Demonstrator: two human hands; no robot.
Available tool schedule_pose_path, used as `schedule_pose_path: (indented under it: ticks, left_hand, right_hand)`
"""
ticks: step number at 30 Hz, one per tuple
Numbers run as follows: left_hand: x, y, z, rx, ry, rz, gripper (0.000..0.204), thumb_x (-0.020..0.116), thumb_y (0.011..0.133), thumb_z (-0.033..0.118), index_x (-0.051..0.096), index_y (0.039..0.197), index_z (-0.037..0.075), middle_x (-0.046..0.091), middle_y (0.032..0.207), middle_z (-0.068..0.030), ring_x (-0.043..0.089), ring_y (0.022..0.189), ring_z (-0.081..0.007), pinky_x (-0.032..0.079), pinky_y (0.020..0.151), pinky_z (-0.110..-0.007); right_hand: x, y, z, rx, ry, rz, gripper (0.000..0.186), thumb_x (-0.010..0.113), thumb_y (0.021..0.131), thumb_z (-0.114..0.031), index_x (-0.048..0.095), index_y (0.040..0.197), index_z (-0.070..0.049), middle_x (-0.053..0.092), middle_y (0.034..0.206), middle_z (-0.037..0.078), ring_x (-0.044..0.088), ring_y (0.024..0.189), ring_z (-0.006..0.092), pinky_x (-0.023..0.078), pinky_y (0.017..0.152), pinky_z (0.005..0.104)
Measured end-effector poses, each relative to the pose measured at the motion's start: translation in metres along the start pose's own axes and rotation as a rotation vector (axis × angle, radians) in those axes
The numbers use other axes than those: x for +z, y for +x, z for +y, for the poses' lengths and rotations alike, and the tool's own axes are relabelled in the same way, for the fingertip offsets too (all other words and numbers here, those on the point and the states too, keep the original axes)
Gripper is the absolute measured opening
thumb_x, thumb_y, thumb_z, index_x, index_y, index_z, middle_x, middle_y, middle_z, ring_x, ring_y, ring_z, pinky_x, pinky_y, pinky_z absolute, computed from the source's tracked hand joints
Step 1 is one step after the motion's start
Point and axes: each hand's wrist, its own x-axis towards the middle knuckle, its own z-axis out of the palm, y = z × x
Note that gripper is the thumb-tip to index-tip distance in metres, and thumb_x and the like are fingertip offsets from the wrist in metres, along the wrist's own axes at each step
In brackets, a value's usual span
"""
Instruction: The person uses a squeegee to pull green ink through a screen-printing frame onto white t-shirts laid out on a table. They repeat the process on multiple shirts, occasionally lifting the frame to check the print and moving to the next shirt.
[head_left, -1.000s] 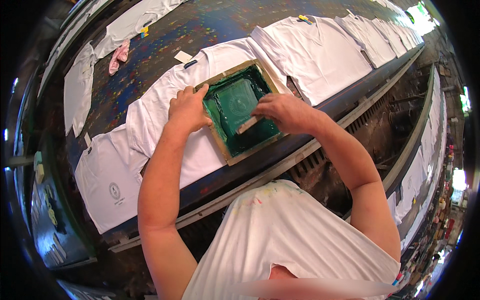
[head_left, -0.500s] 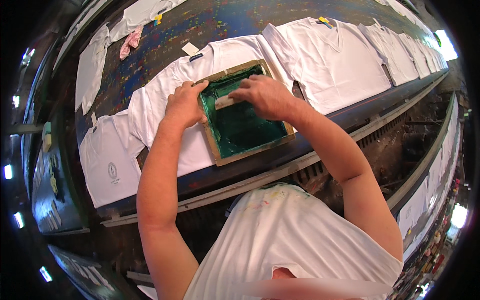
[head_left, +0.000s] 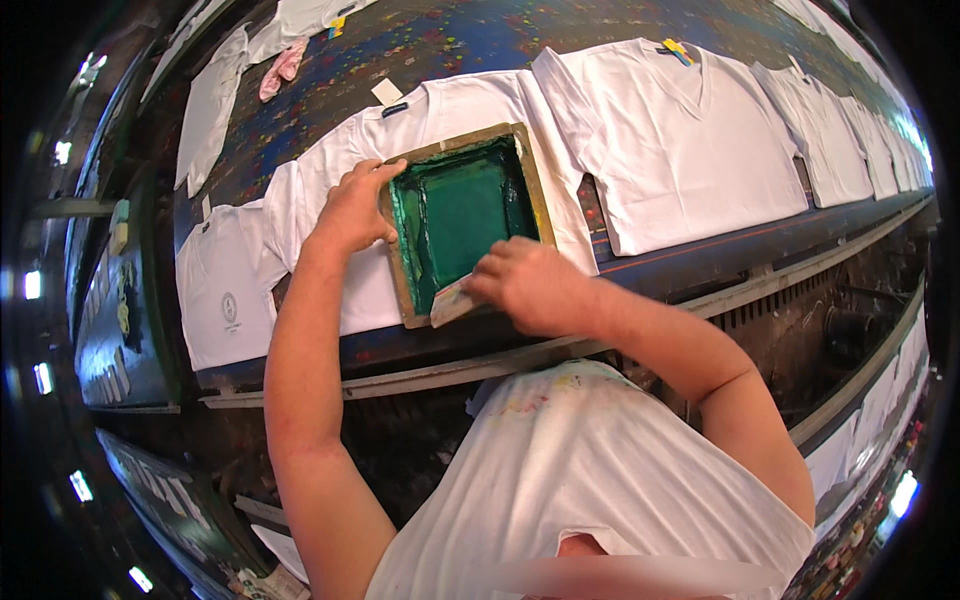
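Down comes the squeegee (head_left: 455,302), now at the frame's six o'clock! Between eight and nine, a printed shirt (head_left: 222,275); at ten, the left hand (head_left: 352,208) spreads, gripping the green-inked frame (head_left: 403,280) atop a white shirt (head_left: 345,300); the right hand (head_left: 535,287) clutches the squeegee, hiding the five-o'clock edge; another shirt (head_left: 690,150), two o'clock.

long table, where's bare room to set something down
Bare speckled tabletop shows behind the shirt row, right of the pink cloth. The near side is crowded: shirts side by side, the wooden frame on one, the left hand at its left rim and the right hand holding a scraper at its near edge.
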Motion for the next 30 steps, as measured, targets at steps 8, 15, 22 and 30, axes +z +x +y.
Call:
schedule_pose_path:
  ticks: [8,15,22,30]
  left_hand:
    - [0.0,0.003,0.001,-0.001,-0.046,-0.017,0.116,0.103,0.056,0.0,0.065,0.162,0.025,0.061,0.161,-0.0179,0.06,0.149,-0.0426,0.051,0.126,-0.051]
    - [0.006,0.004,0.0,-0.012,0.019,0.041,0.101,0.101,0.064,0.008,0.07,0.158,0.027,0.066,0.15,-0.017,0.068,0.137,-0.041,0.056,0.114,-0.053]
    - [0.005,0.004,0.0,-0.012,0.069,0.002,0.088,0.096,0.073,0.01,0.071,0.155,0.028,0.068,0.142,-0.0143,0.071,0.132,-0.0357,0.057,0.11,-0.053]
    - [0.005,0.004,-0.001,-0.015,0.046,0.007,0.084,0.095,0.076,0.011,0.071,0.155,0.026,0.069,0.141,-0.0154,0.071,0.132,-0.0353,0.057,0.109,-0.054]
  right_hand:
    - [-0.012,0.069,0.091,0.194,0.037,0.093,0.045,0.068,0.084,0.0,0.076,0.128,-0.008,0.076,0.119,0.02,0.073,0.117,0.0436,0.06,0.099,0.0548]
    - [-0.011,0.041,0.034,0.096,-0.026,0.055,0.056,0.067,0.083,0.007,0.077,0.135,-0.01,0.073,0.12,0.017,0.068,0.108,0.0417,0.056,0.096,0.0527]
    - [-0.032,0.03,0.005,0.076,0.11,-0.155,0.057,0.069,0.075,0.011,0.077,0.129,-0.005,0.076,0.111,0.016,0.071,0.103,0.0397,0.058,0.091,0.0506]
    - [-0.029,0.087,0.085,0.238,0.026,0.09,0.053,0.065,0.089,0.014,0.077,0.136,-0.006,0.077,0.116,0.019,0.073,0.11,0.0429,0.059,0.096,0.0513]
